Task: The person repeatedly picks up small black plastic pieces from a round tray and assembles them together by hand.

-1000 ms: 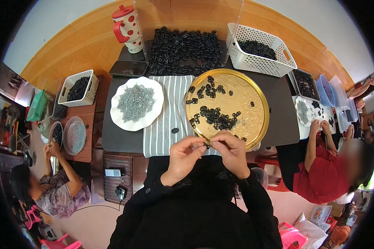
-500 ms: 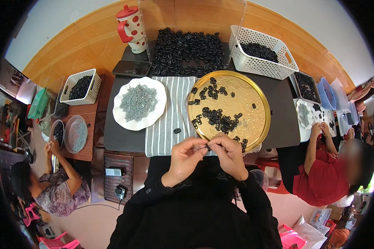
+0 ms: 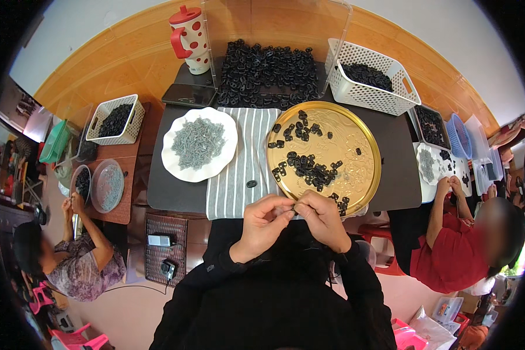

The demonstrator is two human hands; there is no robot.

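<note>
My left hand (image 3: 263, 224) and my right hand (image 3: 322, 220) meet at the near edge of the table, fingertips touching in a pinch. Between them is a small black piece, mostly hidden by the fingers. Just beyond my right hand, a round gold tray (image 3: 374, 175) carries scattered small black two-holed plastic pieces (image 3: 309, 168). One loose black piece (image 3: 251, 184) lies on the grey-and-white striped cloth (image 3: 233, 198), beyond my left hand. Left of the cloth, a white scalloped plate (image 3: 168, 160) holds a heap of small grey metal-looking parts (image 3: 198, 143).
A big pile of black pieces (image 3: 268, 73) lies behind, by a clear panel. Around it stand a dotted tumbler (image 3: 191, 44), a dark phone (image 3: 189, 95) and a white basket (image 3: 361, 99). Co-workers sit at left (image 3: 87, 262) and right (image 3: 449, 251); a wicker stand (image 3: 166, 248) is below left.
The whole view has shifted slightly. My fingertips have closed further over the small black piece, which shows less than before; both hands stay together in the same place.
</note>
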